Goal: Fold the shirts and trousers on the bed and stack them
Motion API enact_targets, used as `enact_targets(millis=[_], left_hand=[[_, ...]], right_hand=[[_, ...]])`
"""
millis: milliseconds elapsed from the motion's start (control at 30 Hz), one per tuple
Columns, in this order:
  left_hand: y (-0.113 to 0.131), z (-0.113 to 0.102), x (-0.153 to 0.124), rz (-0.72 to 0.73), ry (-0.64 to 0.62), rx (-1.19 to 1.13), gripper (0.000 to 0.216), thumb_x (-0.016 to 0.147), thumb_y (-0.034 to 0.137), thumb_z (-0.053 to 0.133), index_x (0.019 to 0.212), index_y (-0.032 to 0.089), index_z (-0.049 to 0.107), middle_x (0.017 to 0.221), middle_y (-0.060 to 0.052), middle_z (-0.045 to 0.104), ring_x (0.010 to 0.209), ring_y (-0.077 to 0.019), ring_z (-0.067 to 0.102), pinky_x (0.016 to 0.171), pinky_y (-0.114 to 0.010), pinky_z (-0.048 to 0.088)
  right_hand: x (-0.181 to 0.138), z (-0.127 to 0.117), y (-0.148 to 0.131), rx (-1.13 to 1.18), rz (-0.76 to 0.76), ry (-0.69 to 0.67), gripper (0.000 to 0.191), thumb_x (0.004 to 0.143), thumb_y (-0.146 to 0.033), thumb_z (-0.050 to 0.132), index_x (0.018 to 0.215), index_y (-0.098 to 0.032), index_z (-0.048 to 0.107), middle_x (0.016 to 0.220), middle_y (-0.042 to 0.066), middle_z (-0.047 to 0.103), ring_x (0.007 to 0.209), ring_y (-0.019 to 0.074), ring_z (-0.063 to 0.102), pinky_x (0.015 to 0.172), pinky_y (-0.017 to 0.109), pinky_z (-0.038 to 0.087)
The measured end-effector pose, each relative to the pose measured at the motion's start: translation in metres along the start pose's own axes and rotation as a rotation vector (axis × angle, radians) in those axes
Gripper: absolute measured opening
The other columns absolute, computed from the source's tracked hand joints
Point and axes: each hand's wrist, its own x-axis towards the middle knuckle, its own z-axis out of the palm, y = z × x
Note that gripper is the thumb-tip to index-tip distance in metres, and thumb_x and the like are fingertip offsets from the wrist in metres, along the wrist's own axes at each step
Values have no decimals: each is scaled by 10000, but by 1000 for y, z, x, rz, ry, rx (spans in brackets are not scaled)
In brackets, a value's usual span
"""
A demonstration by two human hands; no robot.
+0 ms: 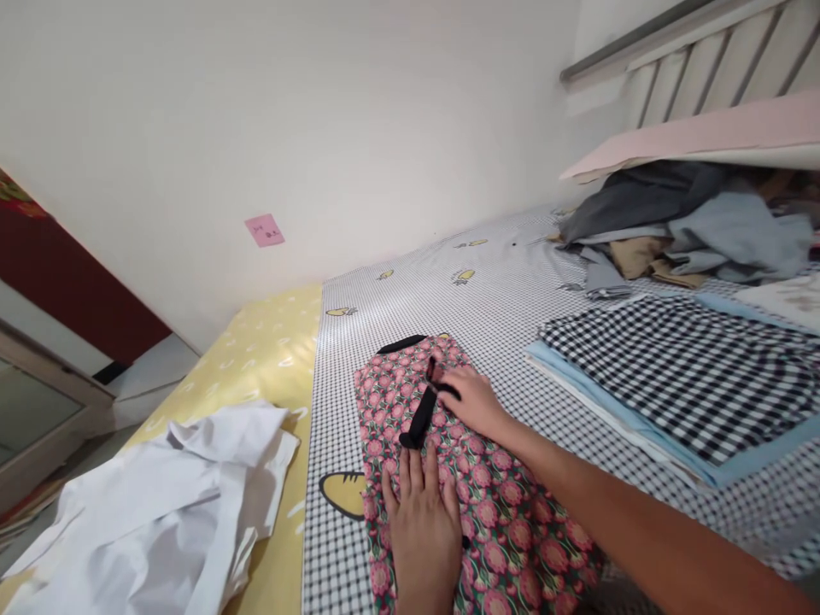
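A pink floral garment (493,512) with a black neckline lies folded long and narrow on the bed in front of me. Flat on its front rests my left hand (423,530), fingers stretched out just below a black fabric strip (420,417). My right hand (471,397) reaches in from the right, its fingers closed on the upper end of that strip. The fingertips are partly hidden behind the hand. The lower part of the garment runs under my right forearm and out of view.
A crumpled white garment (172,504) lies on the yellow part of the bed sheet (262,342) at left. To the right are a folded black-and-white checked cloth (692,367) over light blue fabric and a heap of grey clothes (666,213). A white wall (384,128) stands behind.
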Motion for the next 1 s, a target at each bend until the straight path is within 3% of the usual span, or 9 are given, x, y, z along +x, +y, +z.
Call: enact_targets(millis=[100,233,333,400,533,667,800,933,1000], left_hand=[[-1,2,1,-9,-5,2,485,1020,388,363,1476,294,498,1490,-72,584,1426,-264,479,1219,-602,293],[-1,2,3,7,-36,28,491,1016,367,359,1472,264,507,1476,-98,595,1420,-277,486,1205,-608,306],[-2,-1,5,36,-55,74,503,1015,340,354,1491,243,484,1478,-125,589,1423,-299,479,1181,-618,328],[-3,-2,7,49,-52,95,508,1018,332,344,1503,239,466,1493,-130,573,1422,-303,479,1177,-615,330],[-1,-7,10,69,-61,113,516,1022,333,331,1513,229,453,1507,-131,560,1419,-301,478,1185,-607,315],[4,-14,12,42,-114,120,530,1021,342,309,1516,219,451,1516,-138,547,1428,-306,466,1198,-615,283],[6,-20,18,12,-165,63,550,1017,367,291,1519,205,447,1533,-154,527,1455,-319,429,1217,-624,226],[7,-36,36,-82,-233,-75,514,1009,370,298,1431,224,553,1499,-148,562,1404,-307,487,1174,-619,318],[11,-48,44,-92,-128,-102,529,1019,349,242,1351,188,622,1496,-163,554,1376,-286,513,1171,-570,347]], right_hand=[[-6,9,-2,37,-238,-176,508,941,-568,536,1430,-434,560,1640,-14,379,1496,375,284,1188,630,173],[2,16,-2,169,-214,-372,606,896,-654,553,1463,-442,523,1680,-41,278,1552,412,116,1198,697,-5],[9,0,8,494,-221,-381,549,913,-689,493,1338,-385,664,1582,-22,471,1523,329,280,1249,574,133],[2,-18,21,716,-190,-256,580,958,-683,390,1311,-329,683,1480,14,587,1419,266,465,1212,485,301],[-55,-54,50,916,-8,40,501,938,-589,494,1195,-224,721,1199,83,739,1095,237,680,1050,444,481],[-143,-70,68,867,225,53,371,903,-443,521,1101,-199,720,944,48,741,765,176,676,749,329,537],[-214,-58,71,936,546,60,343,862,-399,505,1059,-193,696,837,11,661,605,128,588,508,244,385],[-250,-36,65,1039,591,0,416,810,-431,586,1158,-215,655,824,-19,605,640,129,603,518,236,389],[-258,-28,60,1102,599,25,470,791,-445,608,1211,-234,620,960,-1,617,729,135,653,578,245,446]])
